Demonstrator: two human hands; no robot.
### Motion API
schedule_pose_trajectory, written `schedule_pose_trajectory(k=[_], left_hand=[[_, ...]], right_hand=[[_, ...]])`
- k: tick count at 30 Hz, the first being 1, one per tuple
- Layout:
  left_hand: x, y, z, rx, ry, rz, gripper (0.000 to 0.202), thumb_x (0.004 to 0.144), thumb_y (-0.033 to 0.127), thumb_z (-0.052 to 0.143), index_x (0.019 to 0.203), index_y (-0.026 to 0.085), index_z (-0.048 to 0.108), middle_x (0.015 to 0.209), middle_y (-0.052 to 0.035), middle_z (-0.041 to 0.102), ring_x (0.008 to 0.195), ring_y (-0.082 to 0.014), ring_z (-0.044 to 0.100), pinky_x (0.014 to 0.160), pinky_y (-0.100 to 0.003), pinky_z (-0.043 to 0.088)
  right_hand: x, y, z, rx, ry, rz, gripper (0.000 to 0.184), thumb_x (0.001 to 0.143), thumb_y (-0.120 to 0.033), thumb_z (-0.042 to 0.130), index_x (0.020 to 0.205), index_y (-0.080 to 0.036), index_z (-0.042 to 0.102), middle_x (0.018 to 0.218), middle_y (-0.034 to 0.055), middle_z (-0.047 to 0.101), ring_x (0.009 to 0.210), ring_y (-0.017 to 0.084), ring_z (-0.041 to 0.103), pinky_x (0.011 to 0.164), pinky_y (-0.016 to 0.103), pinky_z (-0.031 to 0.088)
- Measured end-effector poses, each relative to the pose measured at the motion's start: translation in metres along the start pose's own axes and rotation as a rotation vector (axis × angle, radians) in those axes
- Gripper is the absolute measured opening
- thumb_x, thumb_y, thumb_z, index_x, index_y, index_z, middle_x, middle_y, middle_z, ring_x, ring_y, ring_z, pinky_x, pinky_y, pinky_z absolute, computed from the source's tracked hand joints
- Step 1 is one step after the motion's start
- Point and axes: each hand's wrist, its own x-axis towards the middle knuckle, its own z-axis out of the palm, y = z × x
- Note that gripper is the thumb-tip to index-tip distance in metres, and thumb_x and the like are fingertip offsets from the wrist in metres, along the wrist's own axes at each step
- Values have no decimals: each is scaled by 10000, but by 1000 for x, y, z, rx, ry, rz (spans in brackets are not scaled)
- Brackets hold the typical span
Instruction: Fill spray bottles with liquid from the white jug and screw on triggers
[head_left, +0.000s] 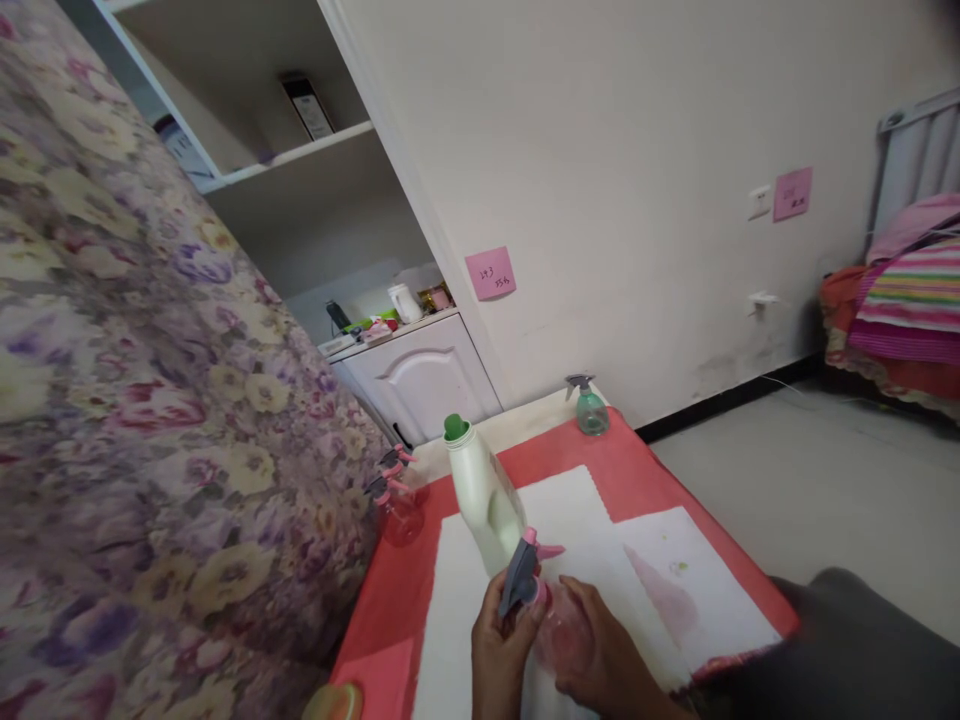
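Between my two hands is a clear pink spray bottle with a grey and pink trigger head. My left hand has its fingers closed on the spray head and neck. Around the round body my right hand is wrapped. Just beyond them stands a large pale green jug with a green piece at its mouth. White paper lies under the hands and jug, on a red cloth.
Pink spray bottles stand at the table's left edge, and a green one at the far corner. A stained white sheet lies to the right. A jar lid shows at the near left. A floral curtain hangs close on the left.
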Motion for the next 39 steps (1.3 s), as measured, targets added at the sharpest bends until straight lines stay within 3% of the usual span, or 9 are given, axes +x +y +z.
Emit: schedule_pose_trajectory(k=[6,12,18,22,26,34,39], left_hand=[[1,1,1,75,-54,16,413,703,413,765,1052,198,712,1082,-85,747,1042,-274,660,929,-337,511],[3,2,0,201,-71,89,334,732,399,723,1003,203,721,991,-73,747,994,-263,654,903,-325,506],[3,3,1,295,-77,152,251,784,355,681,990,211,682,942,-50,713,945,-233,637,860,-292,491],[1,6,2,342,-80,170,246,786,366,678,971,205,666,914,-44,705,908,-226,631,836,-292,489],[-1,6,3,344,-81,190,237,801,366,658,982,214,661,921,-30,701,911,-215,631,832,-287,487],[2,-4,2,379,-88,281,204,845,349,624,1006,227,651,933,-27,681,910,-203,621,831,-277,479],[3,-8,3,379,-94,297,215,850,353,613,1016,223,655,954,-47,689,908,-217,621,830,-297,482]], right_hand=[[0,-8,-4,2,-15,14,877,512,-163,665,1337,-163,368,1348,168,519,1283,336,490,1095,453,386],[1,-12,-3,-54,-6,45,876,495,-111,627,1333,-195,389,1338,141,535,1272,335,505,1079,457,409],[1,-2,0,-91,18,-18,898,513,-121,679,1358,-203,384,1335,132,539,1268,336,507,1081,466,413],[3,3,1,-88,20,-96,868,538,-173,735,1349,-184,424,1315,174,557,1244,366,522,1060,486,433],[3,12,4,-68,26,-107,959,526,-250,778,1393,-199,371,1318,177,553,1222,379,544,1039,504,452],[2,31,11,-44,41,-121,945,523,-214,761,1394,-192,394,1374,176,520,1283,403,483,1074,541,400],[-4,33,4,71,41,-127,930,619,-288,761,1438,-196,329,1456,163,447,1344,360,430,1115,522,357]])
